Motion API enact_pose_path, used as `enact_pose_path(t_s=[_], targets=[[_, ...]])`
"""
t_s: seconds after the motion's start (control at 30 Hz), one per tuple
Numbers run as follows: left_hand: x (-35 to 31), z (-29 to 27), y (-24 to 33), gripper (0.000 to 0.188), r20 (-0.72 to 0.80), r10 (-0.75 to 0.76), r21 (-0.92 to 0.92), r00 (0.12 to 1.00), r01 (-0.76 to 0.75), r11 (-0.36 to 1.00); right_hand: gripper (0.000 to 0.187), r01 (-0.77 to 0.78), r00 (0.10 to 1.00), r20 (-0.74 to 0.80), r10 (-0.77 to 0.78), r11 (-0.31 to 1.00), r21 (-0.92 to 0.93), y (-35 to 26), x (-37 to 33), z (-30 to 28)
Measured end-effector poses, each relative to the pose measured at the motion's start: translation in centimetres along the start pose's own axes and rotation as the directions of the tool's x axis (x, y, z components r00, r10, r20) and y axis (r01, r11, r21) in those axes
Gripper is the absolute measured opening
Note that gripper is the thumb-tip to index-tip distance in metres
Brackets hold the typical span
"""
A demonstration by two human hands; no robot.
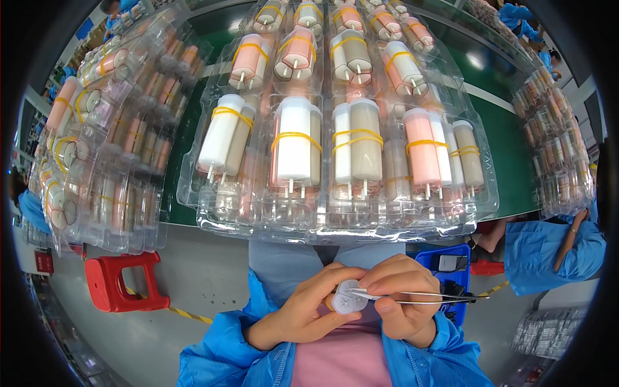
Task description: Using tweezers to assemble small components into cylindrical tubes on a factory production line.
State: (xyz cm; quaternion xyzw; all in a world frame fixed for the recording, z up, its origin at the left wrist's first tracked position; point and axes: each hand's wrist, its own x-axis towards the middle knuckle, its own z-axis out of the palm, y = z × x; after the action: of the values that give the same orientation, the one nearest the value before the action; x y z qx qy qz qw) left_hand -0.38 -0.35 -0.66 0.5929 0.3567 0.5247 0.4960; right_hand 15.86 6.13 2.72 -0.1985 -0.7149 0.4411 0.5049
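Note:
My left hand (306,306) is closed around a banded bundle of tubes, its whitish end caps (349,303) turned up and a bit of orange band at the side. Between the thumb and fingers of my right hand (403,290) is a pair of metal tweezers (412,297). The tips touch or nearly touch the caps; which one, I cannot tell. Just beyond my lap, a stack of clear plastic trays (335,233) carries several bundles of white, pink and grey tubes (293,145), each bound with a yellow rubber band and ending in thin white nozzles.
More stacked trays of tubes stand on the left (116,174) and at the far right (558,148) of the green worktable (516,193). A red stool (119,280) is at the left. A blue crate (458,258) sits at the right, near a co-worker's blue sleeve (535,248).

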Motion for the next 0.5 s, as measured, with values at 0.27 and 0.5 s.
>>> enact_pose_path(t_s=[0.27, 0.5], targets=[[0.25, 0.07, 0.42, 0.051, -0.007, 0.018, 0.112, 1.0, -0.017, 0.994, 0.012, 0.028, 0.998, 0.052, -0.025, 0.998, -0.049, -0.01, 0.18, -0.23], [0.41, 0.2, 0.56, 0.05, -0.028, 0.061, 0.2, 0.998, -0.054, 0.978, 0.011, -0.002, 0.998, 0.056, 0.005, 0.999, -0.052, -0.11, 0.22, -0.22]])
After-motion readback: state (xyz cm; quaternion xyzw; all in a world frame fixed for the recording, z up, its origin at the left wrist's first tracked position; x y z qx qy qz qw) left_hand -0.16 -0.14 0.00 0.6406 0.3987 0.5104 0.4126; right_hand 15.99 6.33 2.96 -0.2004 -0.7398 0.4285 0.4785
